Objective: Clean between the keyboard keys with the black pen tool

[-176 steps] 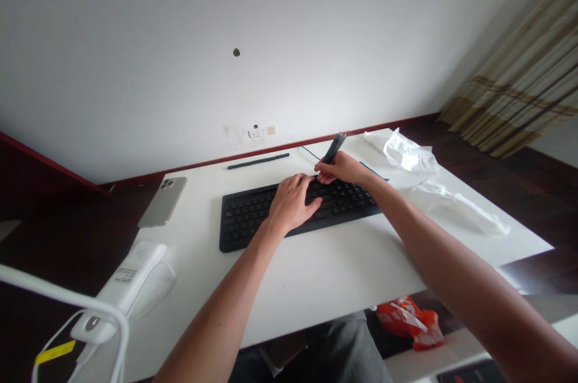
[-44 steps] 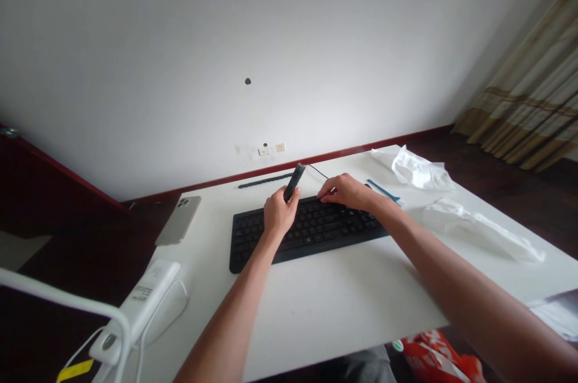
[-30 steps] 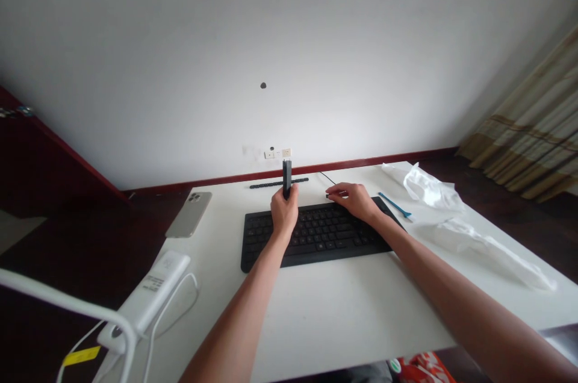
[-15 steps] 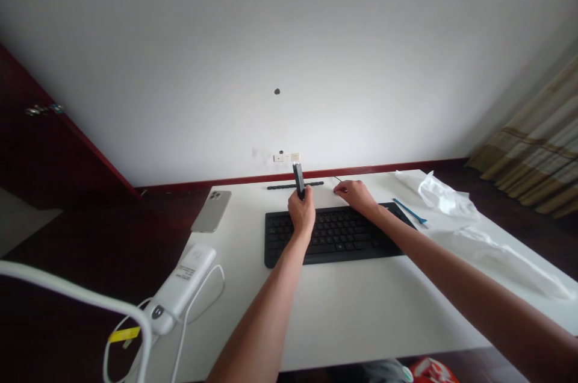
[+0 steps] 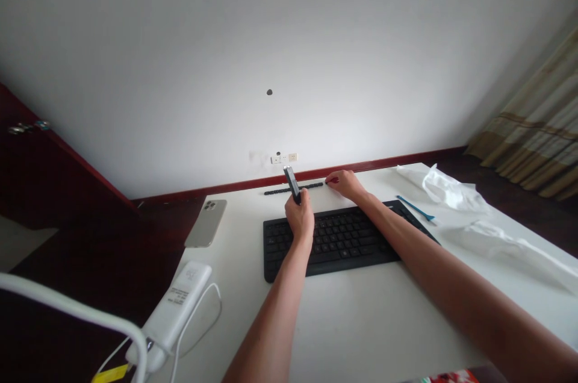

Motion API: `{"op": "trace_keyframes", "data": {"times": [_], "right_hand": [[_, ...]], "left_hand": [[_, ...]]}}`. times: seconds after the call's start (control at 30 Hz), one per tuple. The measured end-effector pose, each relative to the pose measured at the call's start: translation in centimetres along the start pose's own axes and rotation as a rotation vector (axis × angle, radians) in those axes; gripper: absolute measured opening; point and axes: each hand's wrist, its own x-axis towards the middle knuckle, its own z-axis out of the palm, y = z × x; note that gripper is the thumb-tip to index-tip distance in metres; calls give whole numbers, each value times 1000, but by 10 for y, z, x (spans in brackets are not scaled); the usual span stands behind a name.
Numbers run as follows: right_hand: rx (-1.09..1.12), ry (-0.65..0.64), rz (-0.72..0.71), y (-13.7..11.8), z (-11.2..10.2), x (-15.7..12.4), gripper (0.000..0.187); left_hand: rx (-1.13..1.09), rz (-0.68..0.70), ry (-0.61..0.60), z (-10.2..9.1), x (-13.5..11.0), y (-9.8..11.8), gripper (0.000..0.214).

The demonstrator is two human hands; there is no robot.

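My left hand (image 5: 300,214) is closed round a slim dark tool with a pale tip (image 5: 292,183), which points up and away from me; its exact kind I cannot make out. It hovers over the left half of a black keyboard (image 5: 343,244). Beyond the keyboard, my right hand (image 5: 345,183) is pinched, with a small black piece (image 5: 327,182) at its fingertips. That piece is at the right end of a thin row of small black pieces (image 5: 311,186) along the desk's far edge. The right forearm crosses above the keyboard and covers part of its keys.
On the white desk (image 5: 352,323), a phone (image 5: 206,223) lies at the left, near a white power strip (image 5: 174,311) with a cable. A blue pry tool (image 5: 415,208) and crumpled white plastic bags (image 5: 445,187) lie to the right. A wall with sockets (image 5: 283,159) stands behind.
My right hand has moved left to the end of the black row, bringing the small piece along. The tool in my left hand tilts further left. The camera view has shifted slightly.
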Motion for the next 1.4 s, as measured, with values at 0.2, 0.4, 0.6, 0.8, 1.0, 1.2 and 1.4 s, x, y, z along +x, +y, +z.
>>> {"op": "trace_keyframes", "data": {"times": [0.2, 0.4, 0.6, 0.8, 1.0, 1.2, 1.4], "right_hand": [[96, 11, -68, 0, 3, 2, 25], [160, 0, -40, 1, 3, 0, 31], [149, -2, -44, -2, 3, 0, 40], [190, -37, -36, -4, 1, -1, 49], [197, -31, -22, -4, 1, -1, 46], [200, -37, -23, -4, 1, -1, 44], [230, -60, -7, -2, 1, -1, 53]], "left_hand": [[-27, -17, 11, 1, 1, -2, 37], [-36, -25, 15, 1, 0, -2, 37], [-36, -36, 13, 0, -1, 0, 36], [-26, -26, 16, 0, 0, -1, 35], [-7, -20, 15, 0, 1, -1, 36], [-15, -28, 11, 1, 0, 0, 35], [-22, -38, 5, 1, -1, 0, 34]]}}
